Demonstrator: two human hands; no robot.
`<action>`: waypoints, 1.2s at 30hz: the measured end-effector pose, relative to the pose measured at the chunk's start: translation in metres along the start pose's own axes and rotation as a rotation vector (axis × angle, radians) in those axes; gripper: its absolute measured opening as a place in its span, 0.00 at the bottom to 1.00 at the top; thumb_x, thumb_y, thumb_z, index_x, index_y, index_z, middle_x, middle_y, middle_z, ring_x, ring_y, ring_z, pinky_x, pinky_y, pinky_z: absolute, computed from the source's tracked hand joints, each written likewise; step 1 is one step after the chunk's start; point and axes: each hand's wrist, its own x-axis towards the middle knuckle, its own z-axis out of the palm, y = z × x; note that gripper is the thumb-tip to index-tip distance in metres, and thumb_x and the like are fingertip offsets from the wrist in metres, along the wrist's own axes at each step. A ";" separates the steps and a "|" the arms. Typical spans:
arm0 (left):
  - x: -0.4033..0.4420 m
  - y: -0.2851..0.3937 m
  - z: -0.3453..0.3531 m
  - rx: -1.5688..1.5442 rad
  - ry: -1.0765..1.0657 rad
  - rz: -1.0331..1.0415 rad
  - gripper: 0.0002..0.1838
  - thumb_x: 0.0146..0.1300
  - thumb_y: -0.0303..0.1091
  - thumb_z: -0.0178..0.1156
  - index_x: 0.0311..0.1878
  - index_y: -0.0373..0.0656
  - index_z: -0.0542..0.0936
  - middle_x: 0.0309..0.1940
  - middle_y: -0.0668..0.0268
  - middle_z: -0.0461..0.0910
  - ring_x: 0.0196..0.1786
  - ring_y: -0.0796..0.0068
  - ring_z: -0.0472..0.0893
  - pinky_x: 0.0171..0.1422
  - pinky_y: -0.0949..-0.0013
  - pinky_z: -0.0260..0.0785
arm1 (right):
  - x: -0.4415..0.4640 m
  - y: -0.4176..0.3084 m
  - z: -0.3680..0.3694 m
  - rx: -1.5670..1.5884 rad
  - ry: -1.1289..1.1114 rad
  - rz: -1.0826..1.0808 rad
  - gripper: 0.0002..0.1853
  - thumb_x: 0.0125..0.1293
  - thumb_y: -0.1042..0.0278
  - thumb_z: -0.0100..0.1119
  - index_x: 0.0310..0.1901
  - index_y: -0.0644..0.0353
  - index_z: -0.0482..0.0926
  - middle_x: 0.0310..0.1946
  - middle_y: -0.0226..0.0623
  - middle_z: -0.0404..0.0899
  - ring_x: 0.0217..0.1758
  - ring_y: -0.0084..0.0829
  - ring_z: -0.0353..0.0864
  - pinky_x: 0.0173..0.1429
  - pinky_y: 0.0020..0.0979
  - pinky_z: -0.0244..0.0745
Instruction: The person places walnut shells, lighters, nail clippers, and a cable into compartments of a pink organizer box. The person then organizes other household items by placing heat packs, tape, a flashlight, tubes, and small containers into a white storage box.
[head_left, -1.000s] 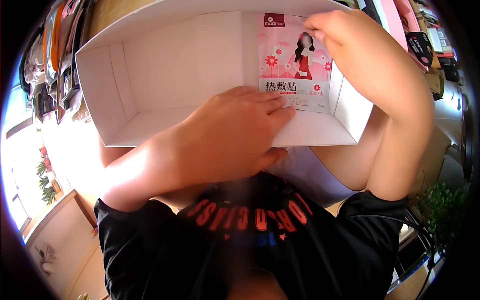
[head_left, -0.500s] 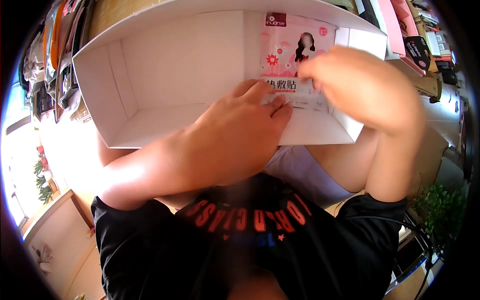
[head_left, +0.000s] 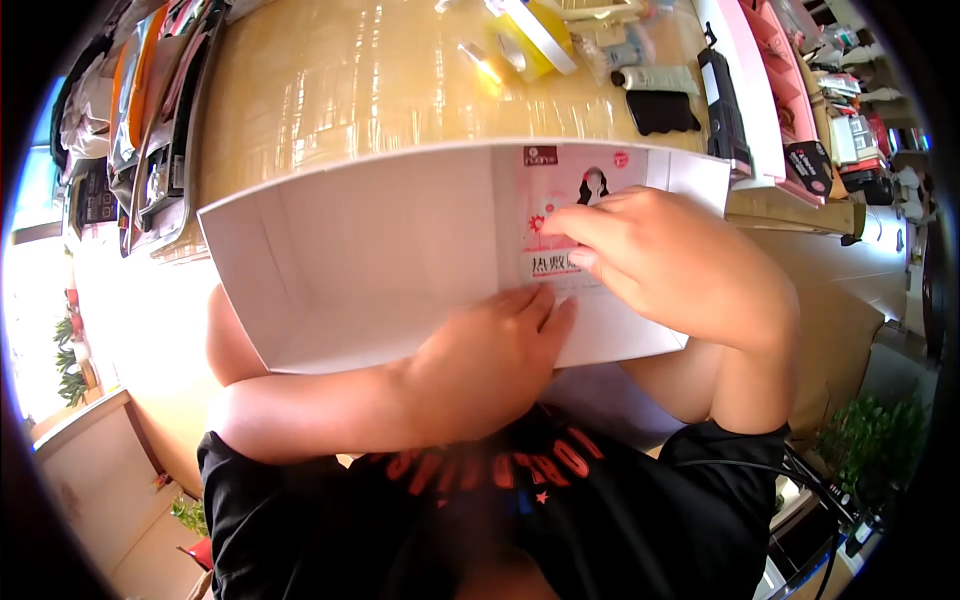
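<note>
A white cardboard box [head_left: 380, 250] lies across my lap with its open side up. In its right part is a pink heat patch packet [head_left: 538, 205], printed with a long-haired figure and dark characters; its lower portion is partly covered by my hands. My left hand [head_left: 495, 345] reaches over the box's near wall, with fingers stretched out and the thumb apart, at the packet's bottom edge. Above the packet's right half is my right hand [head_left: 670, 260]. Its index finger stretches across the packet and its thumb stands apart, while its other fingers are partly hidden. I see nothing held in either hand.
Beyond the box is a plastic-covered table [head_left: 330, 90]. A yellow item [head_left: 535, 40], a white tube [head_left: 660, 79] and a black case [head_left: 662, 112] lie there. A rack [head_left: 160, 130] of packets stands left. Right, a pink organizer [head_left: 785, 70] borders the table.
The box appears lower in view, revealing more of the table. My right hand has moved left and down over the packet. My left hand stays at the packet's lower edge.
</note>
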 end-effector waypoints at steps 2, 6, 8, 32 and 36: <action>-0.001 0.007 0.003 -0.031 -0.054 -0.019 0.28 0.66 0.34 0.56 0.65 0.25 0.76 0.55 0.41 0.84 0.58 0.52 0.85 0.66 0.63 0.76 | 0.000 0.004 -0.003 0.164 0.182 -0.161 0.13 0.66 0.77 0.63 0.52 0.64 0.80 0.33 0.48 0.84 0.35 0.42 0.86 0.40 0.39 0.79; -0.010 0.016 0.013 -0.031 0.053 0.001 0.18 0.63 0.33 0.57 0.54 0.36 0.80 0.43 0.58 0.81 0.46 0.62 0.85 0.48 0.61 0.78 | 0.005 0.001 -0.015 0.306 0.334 -0.250 0.15 0.65 0.78 0.67 0.53 0.61 0.79 0.26 0.38 0.80 0.28 0.30 0.81 0.34 0.33 0.73; -0.012 0.019 0.006 -0.002 0.019 0.026 0.17 0.63 0.32 0.57 0.53 0.35 0.80 0.42 0.59 0.81 0.46 0.63 0.85 0.45 0.63 0.79 | 0.005 -0.012 -0.016 0.246 0.301 -0.187 0.15 0.65 0.78 0.67 0.53 0.61 0.79 0.24 0.37 0.78 0.24 0.31 0.79 0.31 0.34 0.70; -0.028 0.058 0.041 0.044 0.050 0.033 0.21 0.55 0.34 0.61 0.49 0.29 0.79 0.43 0.50 0.84 0.41 0.61 0.86 0.41 0.67 0.81 | 0.004 -0.001 0.026 -0.273 0.377 -0.170 0.02 0.60 0.73 0.61 0.31 0.58 0.79 0.16 0.42 0.77 0.22 0.45 0.82 0.28 0.42 0.75; -0.022 0.053 0.055 0.138 0.199 0.061 0.15 0.54 0.33 0.61 0.43 0.33 0.79 0.30 0.63 0.78 0.32 0.71 0.81 0.31 0.70 0.76 | 0.019 0.019 0.039 -0.265 0.434 -0.160 0.12 0.68 0.65 0.64 0.27 0.59 0.78 0.17 0.46 0.77 0.24 0.47 0.82 0.30 0.43 0.76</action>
